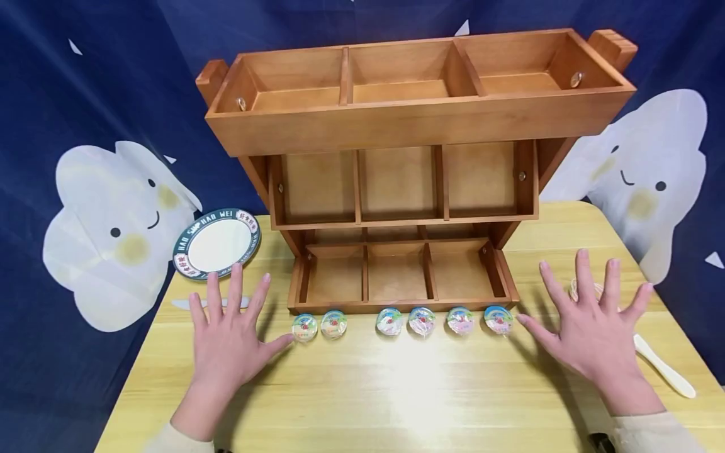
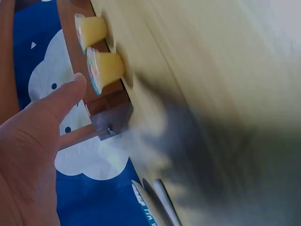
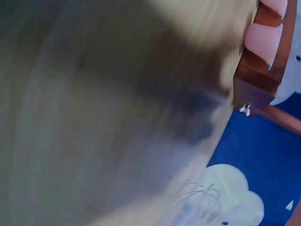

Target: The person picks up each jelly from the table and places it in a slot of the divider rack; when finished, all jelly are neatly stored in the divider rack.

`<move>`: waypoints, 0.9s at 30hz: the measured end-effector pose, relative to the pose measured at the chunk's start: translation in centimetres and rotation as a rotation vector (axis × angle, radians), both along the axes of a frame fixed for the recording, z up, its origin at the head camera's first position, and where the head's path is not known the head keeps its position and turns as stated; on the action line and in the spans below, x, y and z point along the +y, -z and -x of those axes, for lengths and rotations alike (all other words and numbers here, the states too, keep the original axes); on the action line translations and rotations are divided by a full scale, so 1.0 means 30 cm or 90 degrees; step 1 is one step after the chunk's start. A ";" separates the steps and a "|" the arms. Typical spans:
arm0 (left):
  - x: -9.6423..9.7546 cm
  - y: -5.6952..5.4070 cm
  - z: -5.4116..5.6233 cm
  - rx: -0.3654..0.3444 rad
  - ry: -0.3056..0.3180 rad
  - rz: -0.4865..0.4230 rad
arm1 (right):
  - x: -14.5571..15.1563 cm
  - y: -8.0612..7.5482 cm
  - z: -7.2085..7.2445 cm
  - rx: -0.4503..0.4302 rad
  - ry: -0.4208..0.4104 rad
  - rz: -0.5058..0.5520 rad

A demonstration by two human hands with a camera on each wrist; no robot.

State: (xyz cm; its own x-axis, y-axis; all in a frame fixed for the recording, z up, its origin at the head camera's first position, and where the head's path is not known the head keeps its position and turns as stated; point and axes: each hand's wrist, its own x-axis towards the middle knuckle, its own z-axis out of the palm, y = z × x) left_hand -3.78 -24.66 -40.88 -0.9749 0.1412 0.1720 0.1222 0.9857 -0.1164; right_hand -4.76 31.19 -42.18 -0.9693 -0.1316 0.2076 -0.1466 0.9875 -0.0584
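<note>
Wooden rack (image 1: 374,129) stands behind six cups (image 1: 421,321), plate (image 1: 219,245) to its left.

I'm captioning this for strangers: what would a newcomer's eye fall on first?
Probably the big wooden rack toward the back of the table. Then the six small cups lined up along its front, with the left hand and right hand spread at either end of the row.
</note>
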 end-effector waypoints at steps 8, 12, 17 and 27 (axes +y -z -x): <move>0.070 0.056 -0.049 0.043 0.037 -0.251 | -0.026 0.040 0.025 0.137 -0.057 0.284; 0.114 0.089 -0.070 0.018 0.010 -0.455 | -0.071 0.056 0.051 0.146 -0.082 0.411; 0.147 0.112 -0.075 -0.028 -0.044 -0.658 | -0.106 0.064 0.084 0.061 -0.035 0.534; 0.166 0.132 -0.068 -0.155 -0.175 -0.907 | -0.128 0.094 0.122 -0.061 -0.011 0.686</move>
